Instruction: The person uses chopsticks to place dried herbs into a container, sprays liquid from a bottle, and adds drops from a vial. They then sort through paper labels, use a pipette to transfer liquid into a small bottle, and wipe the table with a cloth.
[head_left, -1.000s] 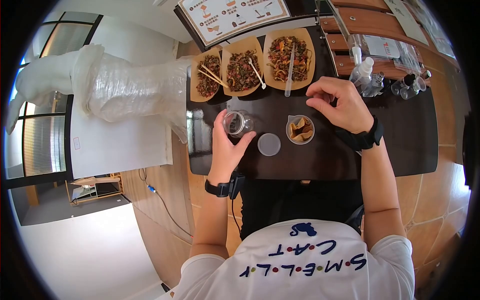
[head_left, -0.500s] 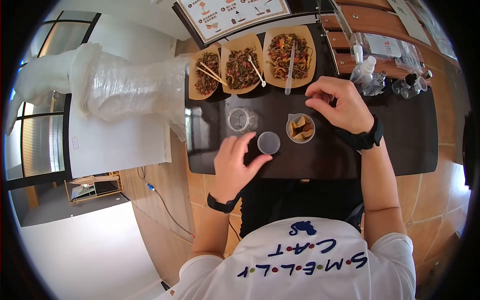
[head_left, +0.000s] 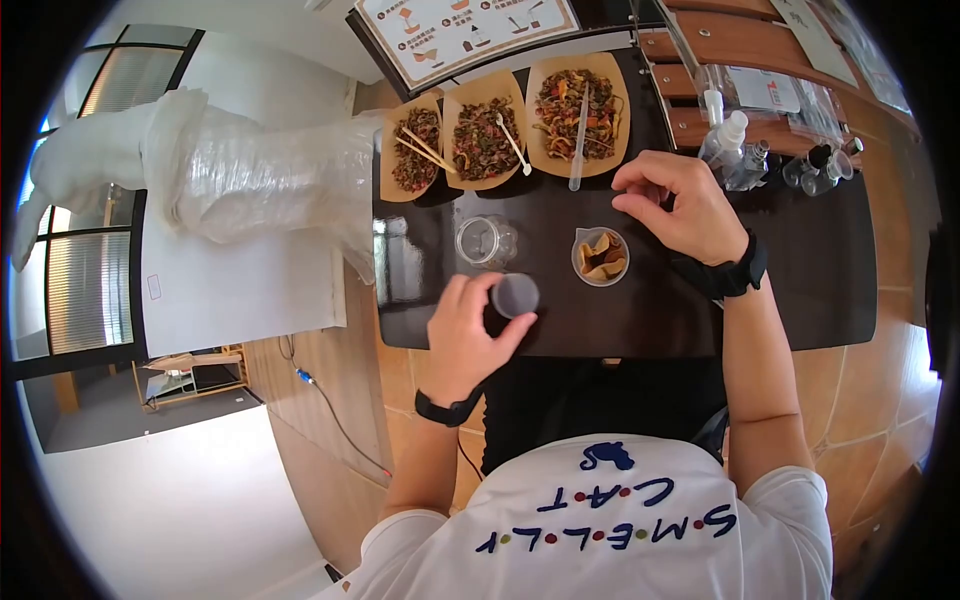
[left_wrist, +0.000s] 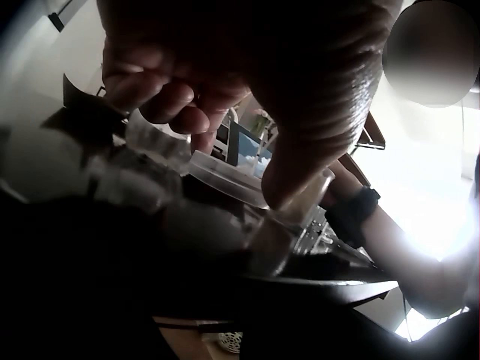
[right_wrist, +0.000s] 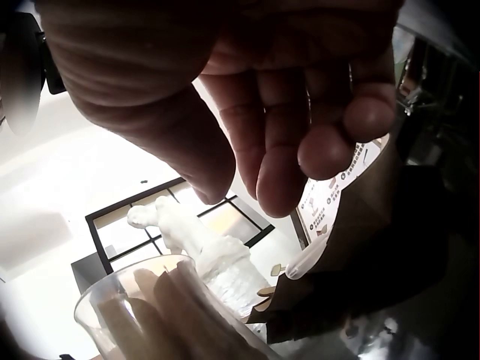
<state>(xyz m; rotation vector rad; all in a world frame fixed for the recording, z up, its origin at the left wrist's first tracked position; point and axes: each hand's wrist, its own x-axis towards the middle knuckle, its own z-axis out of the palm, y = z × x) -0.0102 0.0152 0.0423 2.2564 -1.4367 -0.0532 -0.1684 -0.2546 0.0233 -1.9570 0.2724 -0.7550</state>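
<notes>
Between its thumb and fingers, the left hand [head_left: 467,335] pinches a round translucent lid [head_left: 516,296]. In the left wrist view the lid [left_wrist: 227,180] shows edge-on, held by thumb and fingertips. Just beyond it a clear jar [head_left: 484,241] stands uncovered on the dark table [head_left: 640,320]. The right hand [head_left: 685,208] hovers with loosely bent fingers, holding nothing; a small clear cup [head_left: 601,281] of folded brown pieces [head_left: 604,257] sits to its left. In the right wrist view that hand [right_wrist: 247,112] is above and beside the cup [right_wrist: 97,300].
Three paper trays of dried mix stand at the back: left [head_left: 392,190], middle [head_left: 455,90], right [head_left: 620,80], with sticks, a small spoon and a pipette [head_left: 580,140]. Several bottles [head_left: 733,133] are at the back right, beside a wooden rack [head_left: 740,45]. A printed sign [head_left: 465,35] stands behind.
The left hand has let go of the jar, come back toward the body, and taken hold of the lid, which has shifted left. The right hand stays in place.
</notes>
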